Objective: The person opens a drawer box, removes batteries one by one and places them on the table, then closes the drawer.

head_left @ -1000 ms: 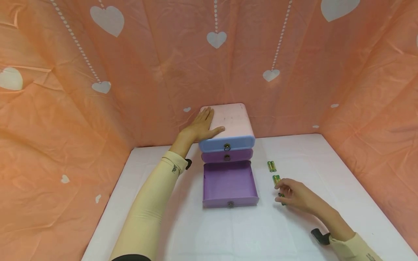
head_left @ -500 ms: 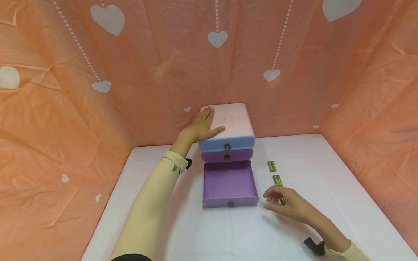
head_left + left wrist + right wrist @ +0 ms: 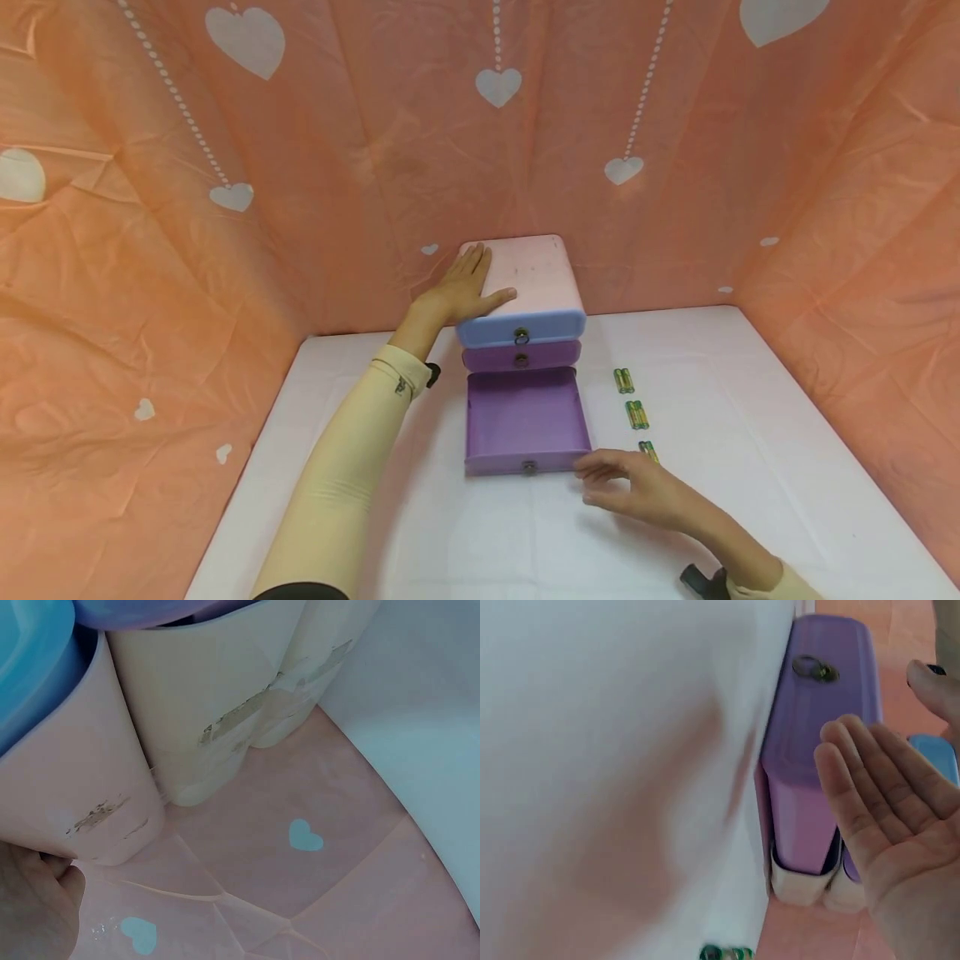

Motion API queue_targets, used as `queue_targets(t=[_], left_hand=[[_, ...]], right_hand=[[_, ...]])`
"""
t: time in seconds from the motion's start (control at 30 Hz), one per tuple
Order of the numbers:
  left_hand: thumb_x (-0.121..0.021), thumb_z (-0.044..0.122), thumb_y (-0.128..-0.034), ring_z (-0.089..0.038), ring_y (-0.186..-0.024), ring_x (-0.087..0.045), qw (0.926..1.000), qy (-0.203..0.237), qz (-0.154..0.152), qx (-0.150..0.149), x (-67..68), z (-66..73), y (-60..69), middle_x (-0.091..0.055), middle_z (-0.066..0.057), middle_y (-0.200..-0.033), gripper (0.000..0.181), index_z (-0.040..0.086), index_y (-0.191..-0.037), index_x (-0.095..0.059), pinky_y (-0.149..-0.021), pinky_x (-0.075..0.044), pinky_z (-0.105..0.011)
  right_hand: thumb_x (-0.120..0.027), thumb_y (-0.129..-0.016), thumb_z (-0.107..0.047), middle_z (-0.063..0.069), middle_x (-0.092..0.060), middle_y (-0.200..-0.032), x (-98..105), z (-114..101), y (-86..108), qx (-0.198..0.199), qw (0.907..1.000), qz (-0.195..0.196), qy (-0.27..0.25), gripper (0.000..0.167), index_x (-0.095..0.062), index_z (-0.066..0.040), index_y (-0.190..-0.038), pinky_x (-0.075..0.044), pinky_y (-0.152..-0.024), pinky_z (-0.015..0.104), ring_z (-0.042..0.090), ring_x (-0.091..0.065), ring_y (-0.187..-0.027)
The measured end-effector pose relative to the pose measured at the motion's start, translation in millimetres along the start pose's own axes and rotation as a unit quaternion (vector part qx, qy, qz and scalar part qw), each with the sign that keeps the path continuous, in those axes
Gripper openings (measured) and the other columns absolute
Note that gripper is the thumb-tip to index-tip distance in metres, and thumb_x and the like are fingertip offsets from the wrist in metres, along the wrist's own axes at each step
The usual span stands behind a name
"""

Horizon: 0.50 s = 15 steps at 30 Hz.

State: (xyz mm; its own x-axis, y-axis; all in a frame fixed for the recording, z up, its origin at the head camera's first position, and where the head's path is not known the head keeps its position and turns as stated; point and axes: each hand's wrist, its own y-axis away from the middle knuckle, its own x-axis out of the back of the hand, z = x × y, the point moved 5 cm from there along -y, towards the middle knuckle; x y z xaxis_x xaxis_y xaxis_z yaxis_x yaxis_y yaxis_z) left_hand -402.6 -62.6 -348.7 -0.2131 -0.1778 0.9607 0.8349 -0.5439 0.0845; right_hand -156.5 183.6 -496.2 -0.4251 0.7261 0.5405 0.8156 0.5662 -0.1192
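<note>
A small chest of drawers (image 3: 528, 275) with a pink top stands against the back cloth. Its upper drawer front (image 3: 540, 328) is blue and the middle one (image 3: 491, 358) purple; both are pushed in. The purple bottom drawer (image 3: 528, 417) is pulled out, its inside bare. My left hand (image 3: 457, 296) rests flat on the left of the top, fingers spread. My right hand (image 3: 637, 492) is at the drawer's front right corner, holding nothing; in the right wrist view its fingers (image 3: 885, 780) are extended beside the purple front with its ring pull (image 3: 814, 669). Whether they touch cannot be told.
Green-and-yellow batteries lie in pairs right of the drawer: a far pair (image 3: 624, 381), a middle pair (image 3: 637, 414) and a near pair (image 3: 648, 451) partly behind my right hand. A white cloth (image 3: 750, 400) covers the table. Orange heart-printed cloth (image 3: 390, 167) encloses the back and sides.
My right hand has moved left, away from the near batteries to the front corner of the bottom drawer. The left hand has stayed on the chest's top, and the drawer has not moved.
</note>
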Motion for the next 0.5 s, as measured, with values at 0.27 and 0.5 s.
queue_targets(t=[0.27, 0.5], left_hand=[[-0.039, 0.073, -0.1064, -0.024, -0.165, 0.017, 1.0000, 0.001, -0.004, 0.002, 0.1, 1.4, 1.2, 0.016, -0.013, -0.179, 0.105, 0.005, -0.171, 0.009, -0.133, 0.006, -0.040], [-0.038, 0.074, -0.1058, -0.025, -0.166, 0.015, 1.0000, -0.003, -0.001, 0.003, 0.5, 1.1, 0.4, 0.015, -0.013, -0.179, 0.105, 0.005, -0.171, 0.008, -0.134, 0.005, -0.040]], right_hand=[[-0.078, -0.101, -0.024, 0.015, -0.074, -0.130, -23.4, 3.0, -9.4, -0.030, 0.9974, -0.026, -0.060, 0.048, -0.066, 0.003, -0.139, -0.058, -0.100, 0.033, 0.029, -0.073, -0.115], [-0.078, -0.100, -0.015, 0.019, -0.073, -0.125, -36.6, 6.0, -18.8, -0.039, 0.9935, -0.025, -0.104, 0.049, -0.063, 0.010, -0.139, -0.060, -0.098, 0.031, 0.022, -0.073, -0.109]])
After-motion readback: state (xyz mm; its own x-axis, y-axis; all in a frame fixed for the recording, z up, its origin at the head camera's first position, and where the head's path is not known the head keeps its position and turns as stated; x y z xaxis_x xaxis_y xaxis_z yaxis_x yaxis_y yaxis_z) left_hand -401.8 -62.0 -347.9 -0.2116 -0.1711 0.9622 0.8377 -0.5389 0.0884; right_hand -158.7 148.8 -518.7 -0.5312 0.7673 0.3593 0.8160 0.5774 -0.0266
